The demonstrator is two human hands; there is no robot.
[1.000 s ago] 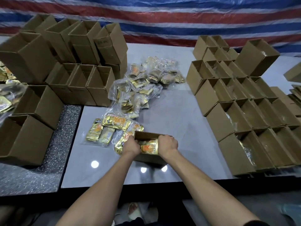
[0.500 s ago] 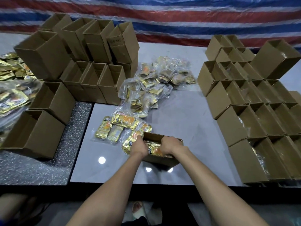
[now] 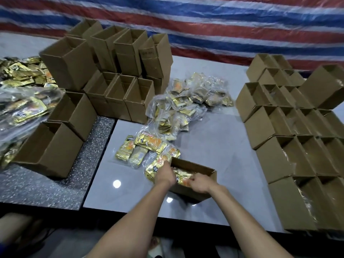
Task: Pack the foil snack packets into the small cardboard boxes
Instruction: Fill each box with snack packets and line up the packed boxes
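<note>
A small open cardboard box (image 3: pixel 202 169) stands on the grey table near its front edge. Gold foil snack packets (image 3: pixel 181 176) lie inside it. My left hand (image 3: pixel 164 176) reaches into the box's left end and grips the packets, with its fingertips hidden inside. My right hand (image 3: pixel 199 184) is over the box's near wall, fingers curled on the same packets. More loose foil packets (image 3: pixel 149 146) in clear wrap lie just left of and behind the box.
Clear bags of packets (image 3: pixel 188 101) are heaped mid-table. Empty open boxes (image 3: pixel 130 101) are stacked at the back left, and another lot (image 3: pixel 55 151) stands on a speckled slab. Rows of boxes (image 3: pixel 290 157) fill the right side. More packets (image 3: pixel 20 108) lie far left.
Both hands have pushed the packet bundle from above the box down into it. My right hand has slid toward the near wall. The camera has turned left.
</note>
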